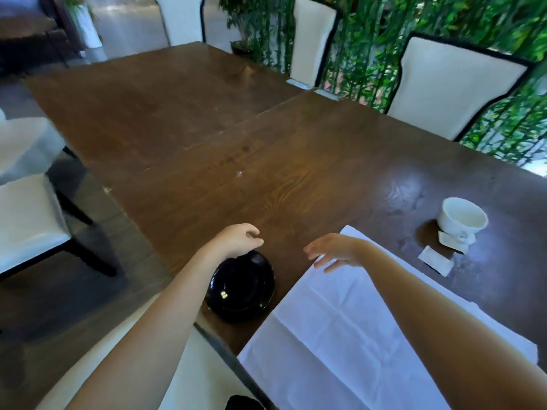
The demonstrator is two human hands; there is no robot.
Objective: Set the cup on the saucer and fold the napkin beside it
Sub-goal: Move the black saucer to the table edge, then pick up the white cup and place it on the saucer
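Note:
A black saucer [241, 287] lies near the front edge of the brown wooden table [266, 161]. My left hand [236, 239] hovers over its far rim, fingers loosely curled and holding nothing. A large white napkin [340, 327] lies spread flat to the right of the saucer. Over the napkin's far left corner is my right hand [334, 251], fingers apart and empty. A white cup [460, 217] stands far to the right on the table, well apart from both hands.
Small white paper packets [435, 260] lie next to the cup. White chairs with dark frames [453, 84] line the far side before a wall of green plants. Another white chair [26, 220] stands at the left, off the table's edge.

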